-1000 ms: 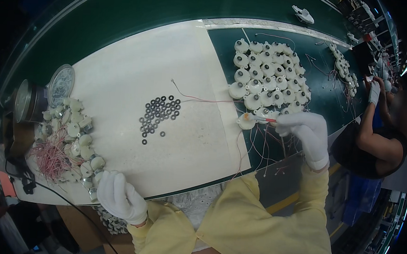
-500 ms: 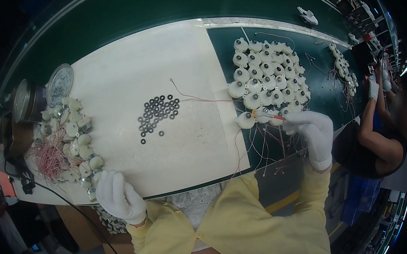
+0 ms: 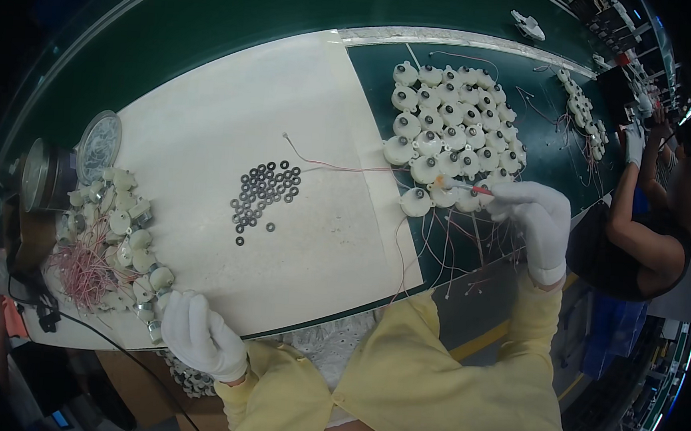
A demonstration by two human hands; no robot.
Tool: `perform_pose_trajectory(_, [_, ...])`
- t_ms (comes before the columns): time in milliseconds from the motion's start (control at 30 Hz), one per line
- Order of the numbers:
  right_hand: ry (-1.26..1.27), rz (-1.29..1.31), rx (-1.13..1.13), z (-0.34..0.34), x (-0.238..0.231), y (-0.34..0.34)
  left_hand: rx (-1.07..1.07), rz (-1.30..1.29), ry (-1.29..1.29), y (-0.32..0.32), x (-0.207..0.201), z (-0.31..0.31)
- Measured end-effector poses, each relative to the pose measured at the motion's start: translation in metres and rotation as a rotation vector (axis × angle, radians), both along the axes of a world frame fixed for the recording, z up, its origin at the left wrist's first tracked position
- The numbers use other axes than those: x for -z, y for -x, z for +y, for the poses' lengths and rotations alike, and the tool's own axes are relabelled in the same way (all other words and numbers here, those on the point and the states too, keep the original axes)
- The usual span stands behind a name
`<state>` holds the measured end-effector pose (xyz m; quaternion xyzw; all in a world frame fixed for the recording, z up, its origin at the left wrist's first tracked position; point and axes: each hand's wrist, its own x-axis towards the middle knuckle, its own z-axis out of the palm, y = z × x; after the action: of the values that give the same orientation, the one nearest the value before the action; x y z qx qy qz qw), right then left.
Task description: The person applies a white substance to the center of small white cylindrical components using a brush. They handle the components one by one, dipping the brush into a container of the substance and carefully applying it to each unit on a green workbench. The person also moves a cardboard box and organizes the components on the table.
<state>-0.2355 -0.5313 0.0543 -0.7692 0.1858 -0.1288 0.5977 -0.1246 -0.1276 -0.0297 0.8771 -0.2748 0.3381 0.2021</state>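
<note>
Evidently, the right hand (image 3: 536,219) grips a brush (image 3: 465,187) — over white parts (image 3: 453,137).

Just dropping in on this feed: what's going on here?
A person in white gloves holds a red-handled brush in the right hand, its tip at the near edge of a block of pale round parts. The left hand is by the table edge, near a pile of wired parts; whether it grips anything is unclear. Loose black rings lie between, on the white sheet.
</note>
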Motion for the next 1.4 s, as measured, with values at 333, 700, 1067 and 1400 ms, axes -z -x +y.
perform_pose_trajectory(333, [0.038,-0.056,0.026,-0.006,0.010,-0.011,-0.020,-0.005,-0.008,0.001,0.000,0.001])
perform_pose_trajectory(700, [0.094,-0.045,-0.013,0.000,0.006,-0.005,-0.019,-0.002,-0.009,0.001,0.000,-0.001])
perform_pose_trajectory(1067, [0.033,-0.013,0.053,0.000,0.002,0.011,-0.006,0.012,-0.004,0.003,0.004,0.002])
perform_pose_trajectory(1400, [-0.001,0.012,0.079,-0.005,0.012,0.014,-0.023,-0.011,-0.003,0.001,0.001,-0.002])
